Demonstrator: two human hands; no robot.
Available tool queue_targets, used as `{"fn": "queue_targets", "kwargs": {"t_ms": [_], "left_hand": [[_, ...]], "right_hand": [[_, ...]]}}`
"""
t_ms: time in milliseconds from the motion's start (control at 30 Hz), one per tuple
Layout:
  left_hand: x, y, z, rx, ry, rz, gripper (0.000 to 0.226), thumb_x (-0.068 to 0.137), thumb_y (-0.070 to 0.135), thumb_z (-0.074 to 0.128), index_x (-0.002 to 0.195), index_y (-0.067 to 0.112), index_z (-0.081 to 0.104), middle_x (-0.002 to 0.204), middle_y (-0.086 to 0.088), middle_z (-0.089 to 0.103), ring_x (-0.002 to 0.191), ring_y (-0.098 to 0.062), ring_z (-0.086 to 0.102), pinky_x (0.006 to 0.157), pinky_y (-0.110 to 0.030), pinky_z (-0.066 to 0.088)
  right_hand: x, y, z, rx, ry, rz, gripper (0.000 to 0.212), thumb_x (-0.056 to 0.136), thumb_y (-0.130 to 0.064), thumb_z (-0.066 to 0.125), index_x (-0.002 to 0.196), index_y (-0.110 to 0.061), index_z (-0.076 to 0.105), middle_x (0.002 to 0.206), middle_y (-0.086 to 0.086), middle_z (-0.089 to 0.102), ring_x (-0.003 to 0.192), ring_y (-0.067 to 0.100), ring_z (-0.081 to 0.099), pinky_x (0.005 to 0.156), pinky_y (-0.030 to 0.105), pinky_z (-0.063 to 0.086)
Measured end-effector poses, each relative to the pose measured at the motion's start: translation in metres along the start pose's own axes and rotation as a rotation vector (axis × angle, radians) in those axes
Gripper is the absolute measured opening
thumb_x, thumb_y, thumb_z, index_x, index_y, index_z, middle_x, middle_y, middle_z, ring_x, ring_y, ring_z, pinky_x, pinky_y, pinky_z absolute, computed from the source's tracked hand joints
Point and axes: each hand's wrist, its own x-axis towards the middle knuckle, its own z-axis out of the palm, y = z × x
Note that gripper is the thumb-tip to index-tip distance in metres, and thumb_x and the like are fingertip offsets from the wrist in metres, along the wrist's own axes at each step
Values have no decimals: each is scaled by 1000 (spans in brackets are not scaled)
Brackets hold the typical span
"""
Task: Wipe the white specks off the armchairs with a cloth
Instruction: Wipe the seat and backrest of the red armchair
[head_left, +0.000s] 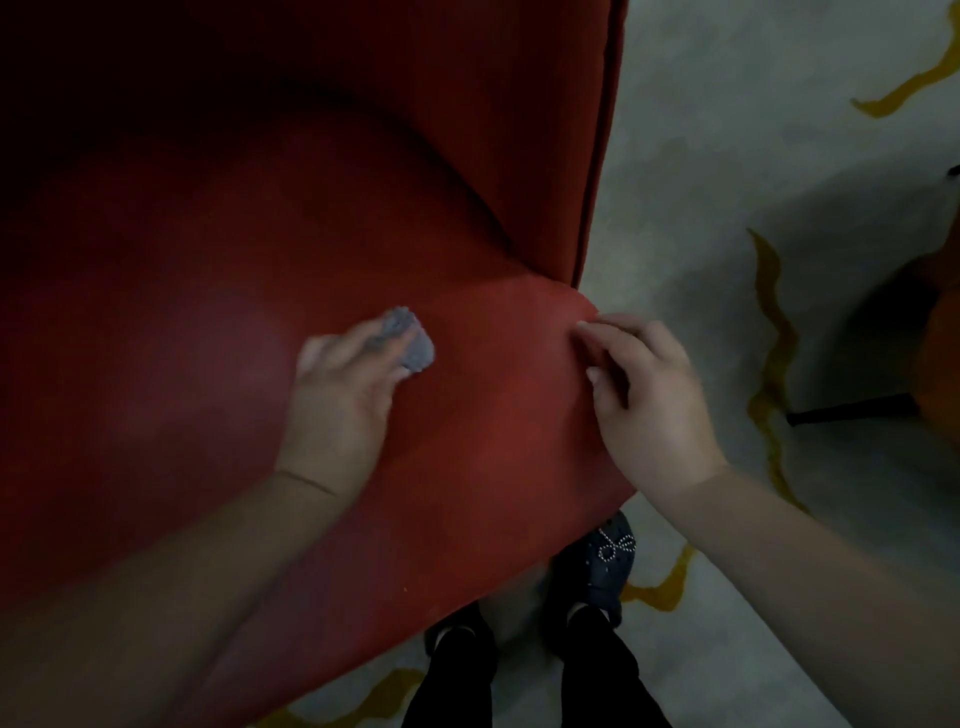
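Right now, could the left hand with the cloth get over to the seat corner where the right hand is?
Probably yes. The left hand holds the grey cloth on the red seat, and only bare cushion lies between it and that corner. The right hand rests there and would have to shift.

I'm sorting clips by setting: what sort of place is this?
Probably a living room or lounge: a red upholstered armchair stands on a pale carpet with yellow wavy lines, beside another seat's dark leg.
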Motion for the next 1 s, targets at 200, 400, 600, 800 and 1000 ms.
{"fn": "queue_targets", "kwargs": {"t_ms": [200, 400, 600, 800, 1000], "left_hand": [[-75, 27, 12, -138, -59, 34, 38, 77, -9, 69, 111, 8, 70, 118, -14, 63, 96, -17, 44, 96, -3, 28], [-129, -8, -3, -5, 109, -304, 42, 77, -9, 72, 116, 6, 68, 121, -17, 61, 99, -31, 55, 97, -13, 31], [-161, 10, 21, -55, 279, -516, 41, 84, -5, 67, 123, 9, 65, 127, -16, 57, 102, -35, 51, 93, -30, 37], [-169, 41, 40, -174, 411, -584, 41, 87, -5, 63, 126, 6, 61, 129, -16, 55, 105, -34, 53, 103, -11, 25], [-156, 99, 68, -338, 459, -644, 38, 87, 0, 64, 125, 6, 62, 131, -18, 53, 105, -34, 52, 101, -32, 40]], "right_hand": [[-4, -18, 14, -34, -123, -129, 43, 83, -3, 66, 124, -15, 63, 132, 3, 52, 125, 21, 45, 109, 29, 32], [-12, -23, 31, -125, -198, -236, 49, 78, -16, 76, 125, -17, 62, 138, 6, 46, 131, 29, 38, 110, 46, 33], [-17, -16, 39, -135, -178, -259, 50, 83, -18, 71, 130, -18, 57, 144, 8, 41, 139, 31, 27, 115, 47, 23], [-20, -15, 43, -143, -160, -260, 49, 86, -19, 68, 134, -19, 54, 146, 7, 38, 142, 28, 24, 117, 46, 21], [-25, -17, 43, -171, -160, -253, 47, 90, -18, 63, 136, -19, 52, 149, 6, 35, 143, 27, 22, 118, 46, 19]]}}
